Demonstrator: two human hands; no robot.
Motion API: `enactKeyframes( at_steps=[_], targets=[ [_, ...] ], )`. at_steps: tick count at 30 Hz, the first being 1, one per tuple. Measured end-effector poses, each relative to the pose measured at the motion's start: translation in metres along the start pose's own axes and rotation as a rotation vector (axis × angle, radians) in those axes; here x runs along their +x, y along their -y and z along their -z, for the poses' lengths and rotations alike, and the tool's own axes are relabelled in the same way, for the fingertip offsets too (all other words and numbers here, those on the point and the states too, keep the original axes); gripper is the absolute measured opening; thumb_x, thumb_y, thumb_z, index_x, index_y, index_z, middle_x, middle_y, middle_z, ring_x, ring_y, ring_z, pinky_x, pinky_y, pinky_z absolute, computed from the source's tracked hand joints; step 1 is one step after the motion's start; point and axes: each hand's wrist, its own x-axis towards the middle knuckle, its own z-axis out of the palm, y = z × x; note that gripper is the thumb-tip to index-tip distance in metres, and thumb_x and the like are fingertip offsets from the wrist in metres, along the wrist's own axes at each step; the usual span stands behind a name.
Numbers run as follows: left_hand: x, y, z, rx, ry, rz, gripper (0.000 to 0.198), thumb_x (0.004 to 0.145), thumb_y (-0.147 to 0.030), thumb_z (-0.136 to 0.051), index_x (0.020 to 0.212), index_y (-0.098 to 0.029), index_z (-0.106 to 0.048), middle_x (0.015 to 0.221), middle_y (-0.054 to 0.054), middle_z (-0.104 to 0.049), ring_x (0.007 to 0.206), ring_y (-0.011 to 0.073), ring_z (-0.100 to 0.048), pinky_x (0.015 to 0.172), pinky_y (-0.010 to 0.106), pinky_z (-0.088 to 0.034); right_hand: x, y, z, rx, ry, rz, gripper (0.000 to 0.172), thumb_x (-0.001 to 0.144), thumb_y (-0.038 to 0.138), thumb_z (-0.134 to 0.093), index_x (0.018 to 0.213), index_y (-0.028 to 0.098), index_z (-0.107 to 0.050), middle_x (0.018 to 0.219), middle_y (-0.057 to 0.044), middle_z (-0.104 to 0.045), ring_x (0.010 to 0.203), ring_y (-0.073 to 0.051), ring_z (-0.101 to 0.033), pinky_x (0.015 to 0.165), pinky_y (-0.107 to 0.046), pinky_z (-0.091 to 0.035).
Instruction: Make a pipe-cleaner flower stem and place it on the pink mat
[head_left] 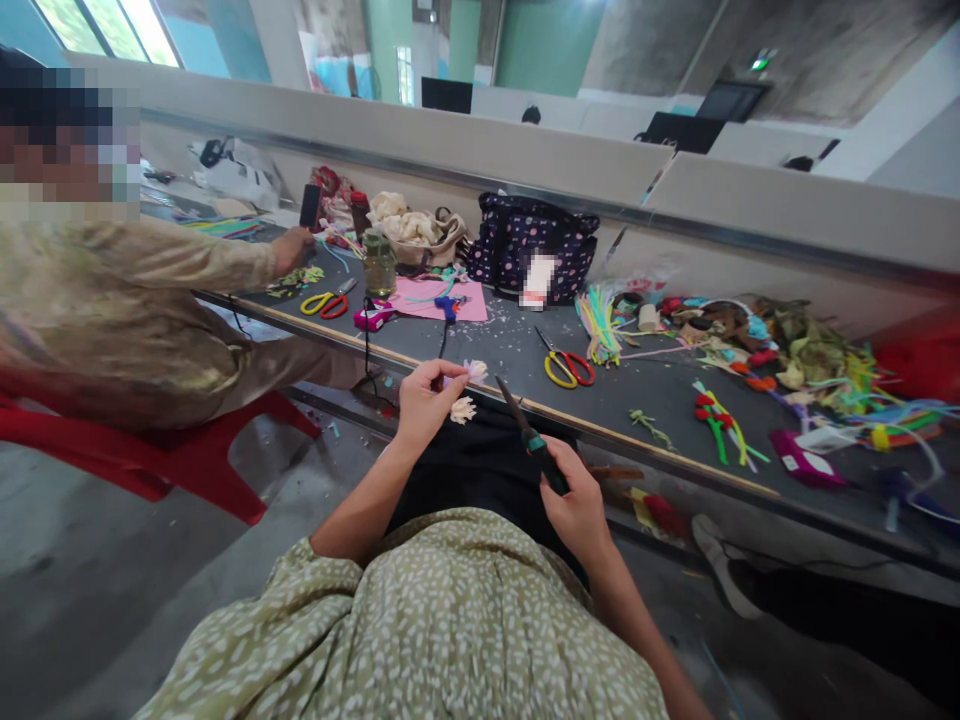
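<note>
My left hand is closed in a pinch on a small white-and-lilac craft flower, held just in front of the table edge. A second, cream flower hangs right below those fingers; whether it is joined to the first is hidden. In my right hand is a long-nosed tool, apparently pliers, with a dark narrow tip and a black-and-teal handle. Its tip points up and to the left, close to the flowers but apart from them. Both hands are above my lap.
On the dark table lie red-and-yellow scissors, a blue glue gun by pink paper, and pipe cleaners. A dotted bag and a glass jar stand behind. Another person sits at left.
</note>
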Motion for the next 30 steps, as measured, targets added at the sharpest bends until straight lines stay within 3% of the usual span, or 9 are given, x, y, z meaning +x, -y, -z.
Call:
enactKeyframes(
  at_steps=[11, 24, 30],
  targets=[
    [-0.007, -0.005, -0.0054, 0.268, -0.029, -0.293, 0.005, 0.086, -0.023, -0.068, 0.082, -0.021, -0.071, 0.072, -0.001, -0.066, 0.065, 0.0137, -0.053, 0.065, 0.028, -0.043, 0.0067, 0.0092, -0.0019, -0.336, -0.025, 0.235, 0.052, 0.078, 0.0, -0.047, 0.126, 0.018, -0.059, 0.129, -0.019, -0.062, 0.119, -0.031, -0.059, 0.1, -0.052, -0.052],
    [-0.0081, -0.0062, -0.0033, 0.406, 0.025, -0.466, 0.008, 0.091, -0.022, -0.062, 0.087, -0.021, -0.069, 0.08, 0.002, -0.071, 0.076, 0.0172, -0.06, 0.074, 0.033, -0.047, 0.0057, 0.0094, -0.0022, -0.318, 0.002, 0.211, 0.052, 0.08, 0.001, -0.046, 0.128, 0.019, -0.055, 0.129, -0.018, -0.061, 0.118, -0.03, -0.058, 0.099, -0.052, -0.053],
    [-0.0083, -0.0075, -0.0027, 0.411, 0.03, -0.469, 0.009, 0.092, -0.022, -0.061, 0.087, -0.022, -0.068, 0.081, 0.002, -0.071, 0.076, 0.017, -0.061, 0.074, 0.032, -0.047, 0.004, 0.0073, -0.0025, -0.251, 0.009, 0.172, 0.05, 0.082, 0.003, -0.046, 0.126, 0.02, -0.058, 0.126, -0.016, -0.063, 0.117, -0.028, -0.06, 0.1, -0.049, -0.053]
  ],
)
